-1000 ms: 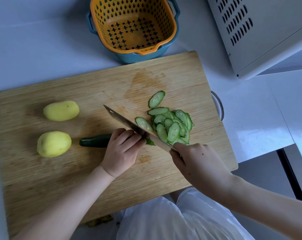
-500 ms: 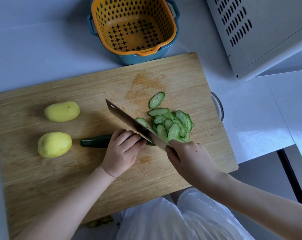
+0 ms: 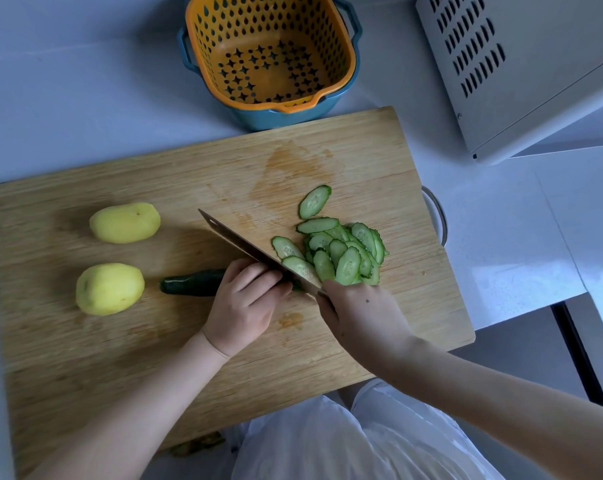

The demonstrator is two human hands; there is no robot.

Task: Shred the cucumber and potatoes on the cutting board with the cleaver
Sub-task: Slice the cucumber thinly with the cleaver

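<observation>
On the wooden cutting board (image 3: 175,344) lies the dark green cucumber (image 3: 192,286), its right part hidden under my left hand (image 3: 244,306), whose curled fingers hold it down. My right hand (image 3: 362,318) grips the handle of the cleaver (image 3: 244,245), and the blade lies slanted against the knuckles of my left hand. To the right of the blade sits a pile of several thin cucumber slices (image 3: 341,252). Two peeled yellow potatoes rest at the board's left, one farther back (image 3: 125,222) and one nearer (image 3: 110,289).
An orange strainer basket (image 3: 268,50) nested in a blue bowl stands behind the board. A white vented appliance (image 3: 521,64) fills the back right. A metal ring handle (image 3: 438,216) sticks out at the board's right edge. The counter's edge drops off at the right.
The cleaver went up and came down again on the cucumber, adding a slice beside the pile. My left hand stayed on the cucumber. The potatoes have not moved.
</observation>
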